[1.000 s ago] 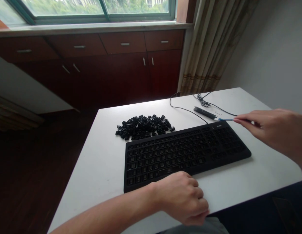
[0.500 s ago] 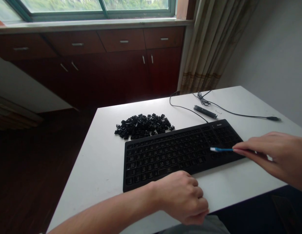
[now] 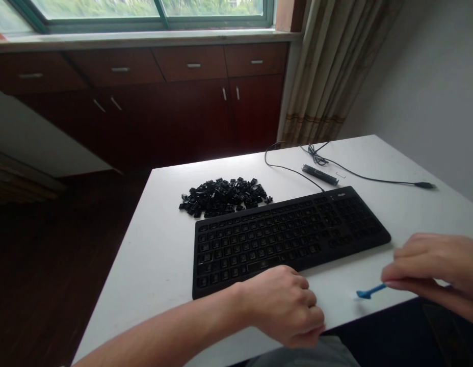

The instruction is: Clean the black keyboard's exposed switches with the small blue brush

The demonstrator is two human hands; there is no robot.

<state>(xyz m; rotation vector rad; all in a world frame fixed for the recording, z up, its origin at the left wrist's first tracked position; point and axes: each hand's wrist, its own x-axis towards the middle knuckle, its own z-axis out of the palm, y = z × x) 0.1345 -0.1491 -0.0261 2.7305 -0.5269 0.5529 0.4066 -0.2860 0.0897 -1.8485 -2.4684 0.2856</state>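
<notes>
A black keyboard (image 3: pixel 259 239) with its keycaps off lies at a slant on the white table (image 3: pixel 156 244). My right hand (image 3: pixel 431 265) pinches a small blue brush (image 3: pixel 371 292), its pale bristles low over the table in front of the keyboard's right part. My left hand (image 3: pixel 284 306) rests closed at the keyboard's near edge, fingers curled under; whether anything is inside it is hidden. Behind the keyboard's left half sits a pile of loose black keycaps (image 3: pixel 225 196).
A long black bar (image 3: pixel 319 175) and a thin bent wire (image 3: pixel 341 175) lie behind the keyboard. The black cable (image 3: pixel 366 177) runs across the back of the table to a plug (image 3: pixel 424 185) at the right. Wooden cabinets (image 3: pixel 163 117) stand beyond.
My right hand has moved down and toward me, taking the blue brush from above the keyboard's right part to the table in front. My left hand has hardly moved.
</notes>
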